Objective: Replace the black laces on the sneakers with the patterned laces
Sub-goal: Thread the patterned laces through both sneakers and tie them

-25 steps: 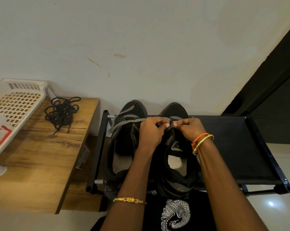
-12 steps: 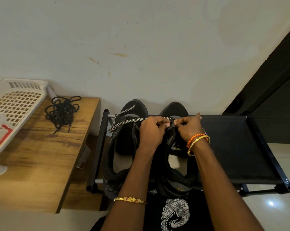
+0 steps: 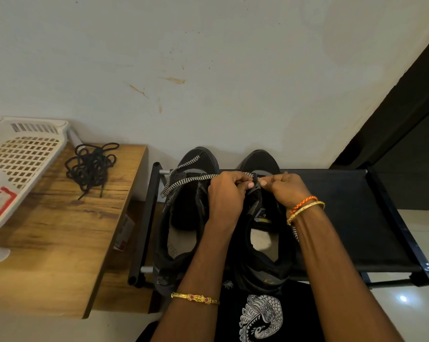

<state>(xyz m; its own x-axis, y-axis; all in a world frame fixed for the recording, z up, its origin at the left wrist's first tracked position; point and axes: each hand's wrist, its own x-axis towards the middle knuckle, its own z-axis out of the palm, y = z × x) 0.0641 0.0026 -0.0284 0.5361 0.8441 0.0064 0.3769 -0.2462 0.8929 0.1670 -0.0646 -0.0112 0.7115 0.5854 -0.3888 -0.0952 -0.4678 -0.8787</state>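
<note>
Two black sneakers stand side by side on a black rack, the left sneaker (image 3: pixel 184 218) and the right sneaker (image 3: pixel 262 233), toes to the wall. A black-and-white patterned lace (image 3: pixel 184 182) trails from the right sneaker's front eyelets leftward across the left sneaker. My left hand (image 3: pixel 227 193) pinches this lace at the right sneaker's eyelets. My right hand (image 3: pixel 282 188) pinches the lace at the same spot, fingertips facing the left hand. A short patterned piece (image 3: pixel 295 232) hangs below my right wrist. The removed black laces (image 3: pixel 90 166) lie in a tangle on the wooden table.
A wooden table (image 3: pixel 60 243) stands to the left with a white perforated plastic basket (image 3: pixel 21 156) on it. The black fabric rack (image 3: pixel 344 218) extends to the right of the sneakers. A plain wall rises just behind the toes. A dark doorway (image 3: pixel 406 119) is at right.
My right hand has drawn slightly left and closer to the left hand at the eyelets. The lace and sneakers lie much as before.
</note>
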